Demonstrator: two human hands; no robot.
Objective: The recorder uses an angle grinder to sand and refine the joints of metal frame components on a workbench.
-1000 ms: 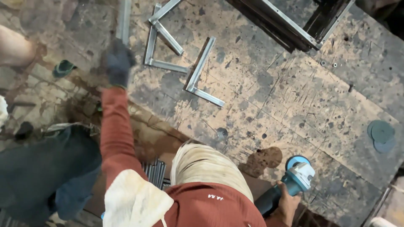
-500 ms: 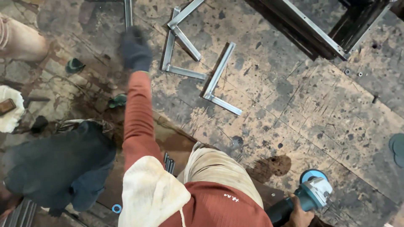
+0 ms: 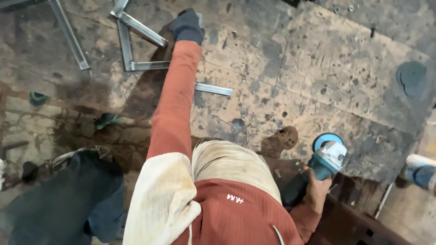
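My left hand, in a dark glove, reaches far forward with its fingers curled over the far end of an L-shaped steel angle piece. My red sleeve hides most of that piece, and only its short near leg shows. At the lower right my bare right hand grips the dark body of a teal angle grinder. The grinder's head rests low over the stained wooden board.
Two more welded steel angle pieces and a long steel bar lie left of my left hand. A dark round disc sits on the board at far right. Dark cloth lies lower left; another person's shoe is at the right edge.
My left hand has moved right, from the long bar across the angle pieces onto the L-shaped piece. The right hand has kept hold of the grinder.
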